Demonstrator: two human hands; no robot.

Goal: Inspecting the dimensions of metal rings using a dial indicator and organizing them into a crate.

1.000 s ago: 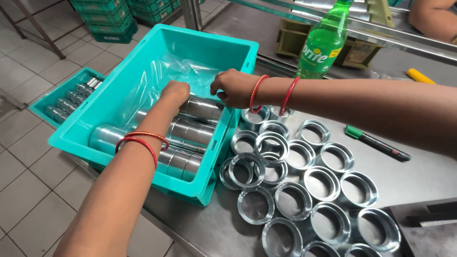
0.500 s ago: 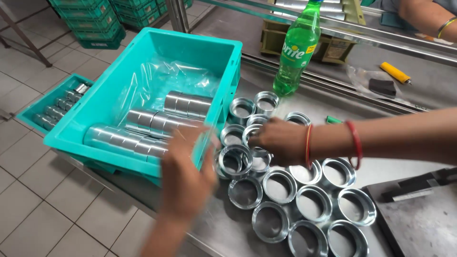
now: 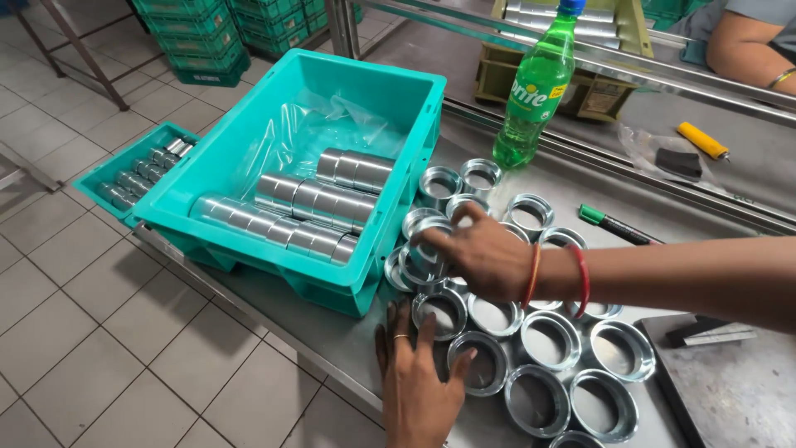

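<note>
Head view looks down on a steel worktop (image 3: 332, 336) where many short metal rings (image 3: 547, 338) lie flat in rows, open side up. Right hand (image 3: 477, 257) reaches in from the right, two bangles at its wrist, and its fingers close round a small stack of rings (image 3: 420, 253) at the left end of the group, just beside the crate wall. Left hand (image 3: 419, 377) comes up from the bottom edge with a ring on one finger; its fingers are spread and lie flat on the worktop, the fingertips touching the rims of the two nearest rings, gripping nothing.

Left of the rings stands a teal plastic crate (image 3: 249, 141) with a clear plastic liner; inside it, long stacks of the same rings (image 3: 315, 203) lie on their sides. A smaller teal tray (image 3: 99, 170) with metal parts sits lower, beyond the crate's left side. Behind the rings stand a green plastic bottle (image 3: 535, 91) and, near it on the worktop, a green marker (image 3: 618, 226). A yellow tool (image 3: 703, 141) lies farther back on the right. Another person's arm (image 3: 746, 50) shows at the top right corner. A dark metal plate (image 3: 730, 390) lies at the lower right.
</note>
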